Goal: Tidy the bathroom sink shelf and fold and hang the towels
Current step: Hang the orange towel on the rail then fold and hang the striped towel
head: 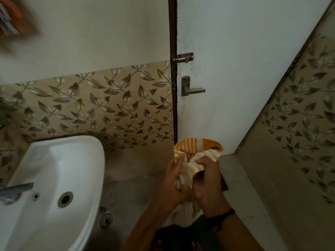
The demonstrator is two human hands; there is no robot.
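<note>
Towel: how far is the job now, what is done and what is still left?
Done: nothing that shows here. In hand: the left hand and right hand both grip the striped towel, bunched up, not folded, in front of the door. Left: fold it and hang it; no rail is in view. The shelf is out of view, so its state cannot be told.

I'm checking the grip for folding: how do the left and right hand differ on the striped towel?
The right hand has a dark band at its wrist; the left hand has none. The left hand grips the towel on the side nearer the sink; the right hand grips the far side. Both curl round the bunched towel, close together.
</note>
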